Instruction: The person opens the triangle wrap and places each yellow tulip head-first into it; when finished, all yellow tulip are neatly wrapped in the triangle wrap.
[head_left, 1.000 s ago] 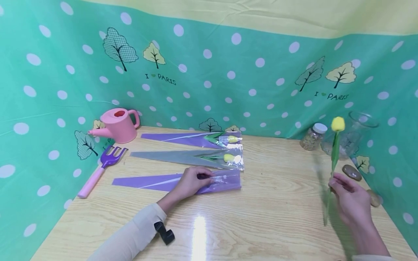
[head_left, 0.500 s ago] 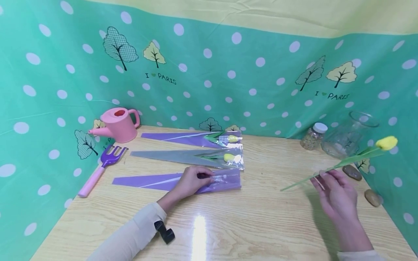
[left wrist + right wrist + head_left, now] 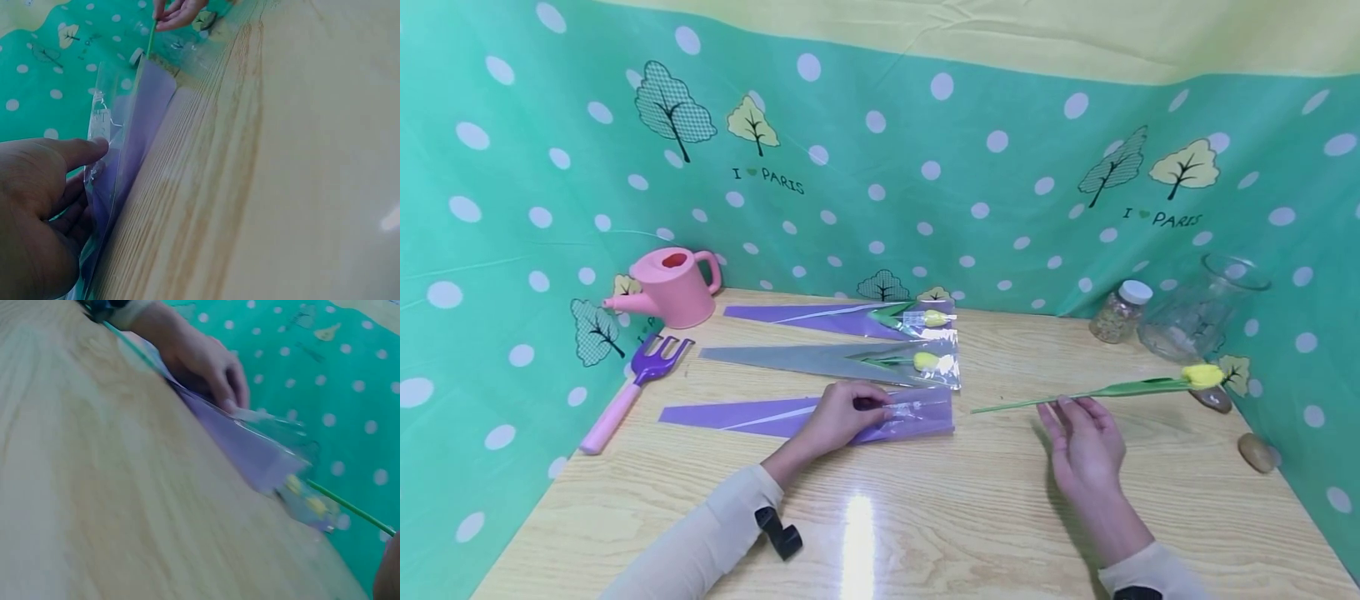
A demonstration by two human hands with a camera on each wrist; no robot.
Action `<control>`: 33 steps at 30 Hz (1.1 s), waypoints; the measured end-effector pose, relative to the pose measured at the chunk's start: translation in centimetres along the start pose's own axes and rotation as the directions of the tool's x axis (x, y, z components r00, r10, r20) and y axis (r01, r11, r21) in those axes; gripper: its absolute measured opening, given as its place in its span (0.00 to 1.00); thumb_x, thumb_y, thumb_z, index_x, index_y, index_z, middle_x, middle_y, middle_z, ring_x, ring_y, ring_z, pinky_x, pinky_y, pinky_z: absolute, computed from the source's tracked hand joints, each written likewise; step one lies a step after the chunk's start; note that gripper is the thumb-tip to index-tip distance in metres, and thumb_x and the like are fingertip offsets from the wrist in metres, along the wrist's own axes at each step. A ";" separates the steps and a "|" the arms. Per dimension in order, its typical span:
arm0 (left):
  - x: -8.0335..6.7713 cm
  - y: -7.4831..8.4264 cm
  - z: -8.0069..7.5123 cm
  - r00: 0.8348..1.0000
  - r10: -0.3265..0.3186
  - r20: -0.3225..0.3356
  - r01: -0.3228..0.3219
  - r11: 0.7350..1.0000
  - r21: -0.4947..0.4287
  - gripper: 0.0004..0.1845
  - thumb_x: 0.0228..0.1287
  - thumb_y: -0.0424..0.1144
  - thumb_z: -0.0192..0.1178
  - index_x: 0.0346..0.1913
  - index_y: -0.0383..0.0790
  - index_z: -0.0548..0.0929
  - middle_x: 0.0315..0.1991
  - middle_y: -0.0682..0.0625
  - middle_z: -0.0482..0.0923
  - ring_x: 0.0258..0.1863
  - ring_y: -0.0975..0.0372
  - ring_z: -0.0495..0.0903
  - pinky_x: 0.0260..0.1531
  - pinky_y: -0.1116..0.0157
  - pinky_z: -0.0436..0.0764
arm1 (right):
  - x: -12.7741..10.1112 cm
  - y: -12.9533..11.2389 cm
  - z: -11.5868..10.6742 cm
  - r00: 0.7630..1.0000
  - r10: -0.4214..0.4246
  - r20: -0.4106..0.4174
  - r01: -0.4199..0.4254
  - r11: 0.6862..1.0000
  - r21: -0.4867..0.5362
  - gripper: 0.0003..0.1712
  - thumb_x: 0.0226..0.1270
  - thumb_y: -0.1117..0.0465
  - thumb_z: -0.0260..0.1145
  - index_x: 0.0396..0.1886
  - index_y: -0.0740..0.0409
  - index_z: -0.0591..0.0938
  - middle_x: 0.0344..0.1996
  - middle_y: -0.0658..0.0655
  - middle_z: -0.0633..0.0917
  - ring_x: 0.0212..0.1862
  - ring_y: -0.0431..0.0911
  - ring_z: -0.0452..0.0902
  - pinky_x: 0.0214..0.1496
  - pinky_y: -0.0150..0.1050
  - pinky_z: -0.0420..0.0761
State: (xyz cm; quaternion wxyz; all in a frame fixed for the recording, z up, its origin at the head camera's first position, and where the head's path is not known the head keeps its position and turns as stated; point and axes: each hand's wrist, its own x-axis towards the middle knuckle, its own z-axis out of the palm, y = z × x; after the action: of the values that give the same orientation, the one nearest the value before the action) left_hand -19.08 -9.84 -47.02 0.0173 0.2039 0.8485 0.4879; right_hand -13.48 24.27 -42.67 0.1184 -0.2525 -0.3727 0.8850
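With thumb and fingers my left hand (image 3: 842, 417) pinches a flat purple flower sleeve (image 3: 925, 423) near its wide clear end, which faces right. In the left wrist view the sleeve (image 3: 147, 103) has its mouth slightly parted under my thumb. My right hand (image 3: 1093, 454) pinches the green stem of a yellow tulip (image 3: 1150, 386) over the table. The tulip lies almost level, bloom to the right, and its bare stem end points left, a short gap from the sleeve's mouth. In the right wrist view the tulip's stem (image 3: 356, 507) overlaps the area beyond the sleeve.
Behind lie a grey sleeve (image 3: 775, 358) and another purple sleeve (image 3: 805, 317), each with a yellow tulip inside. A pink watering can (image 3: 681, 292) and purple hand fork (image 3: 651, 362) stand at left. At right are a lidded jar (image 3: 1116, 321), glass vase (image 3: 1195, 321) and stones (image 3: 1257, 452).
My right hand has moved left and turned the tulip from upright to nearly level, stem end leading toward the sleeve. My left hand stays on the sleeve.
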 end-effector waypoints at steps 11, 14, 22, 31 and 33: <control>0.1 0.0 0.0 1.000 0.001 -0.002 -0.001 1.000 0.002 0.08 0.62 0.38 0.74 0.44 0.48 0.93 0.45 0.52 0.91 0.45 0.62 0.88 0.48 0.70 0.85 | -1.1 4.9 1.7 1.000 0.025 0.018 -0.022 0.993 -0.117 0.17 0.75 0.69 0.63 0.55 0.54 0.67 0.52 0.51 0.74 0.59 0.44 0.77 0.68 0.39 0.81; 0.1 0.0 0.0 1.000 0.001 -0.001 -0.001 1.000 0.005 0.08 0.62 0.38 0.74 0.43 0.49 0.93 0.45 0.52 0.91 0.45 0.62 0.87 0.47 0.70 0.84 | -1.5 5.9 2.1 0.999 0.029 0.027 -0.025 0.991 -0.134 0.17 0.75 0.70 0.62 0.56 0.55 0.67 0.51 0.51 0.74 0.57 0.44 0.78 0.67 0.39 0.81; 0.1 0.0 0.1 1.000 0.006 0.005 -0.006 1.000 0.002 0.08 0.62 0.38 0.74 0.43 0.49 0.93 0.45 0.52 0.91 0.44 0.63 0.87 0.45 0.71 0.84 | -2.3 7.7 2.8 0.999 0.009 0.039 -0.003 0.989 -0.151 0.12 0.74 0.72 0.63 0.50 0.59 0.71 0.44 0.52 0.81 0.50 0.44 0.83 0.65 0.40 0.83; 0.1 0.1 0.1 1.000 0.003 0.009 -0.002 1.000 -0.002 0.07 0.63 0.38 0.73 0.44 0.49 0.93 0.45 0.52 0.91 0.44 0.63 0.88 0.46 0.71 0.84 | -2.7 8.5 3.0 0.999 0.024 0.045 -0.016 0.987 -0.161 0.17 0.72 0.75 0.61 0.56 0.61 0.70 0.48 0.56 0.82 0.52 0.46 0.86 0.64 0.38 0.83; 0.1 0.1 0.2 1.000 0.004 0.009 -0.004 1.000 -0.003 0.07 0.63 0.38 0.73 0.44 0.48 0.93 0.45 0.52 0.91 0.45 0.63 0.88 0.46 0.71 0.84 | -2.8 8.6 3.1 0.998 0.025 0.049 -0.016 0.985 -0.171 0.18 0.72 0.75 0.61 0.57 0.61 0.70 0.47 0.55 0.84 0.52 0.46 0.87 0.64 0.38 0.83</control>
State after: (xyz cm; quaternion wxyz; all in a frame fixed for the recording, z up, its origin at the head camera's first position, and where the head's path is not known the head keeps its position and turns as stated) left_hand -19.09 -9.62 -46.97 0.0206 0.2079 0.8474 0.4882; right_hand -12.94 15.35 -45.98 0.0777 -0.2428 -0.4473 0.8573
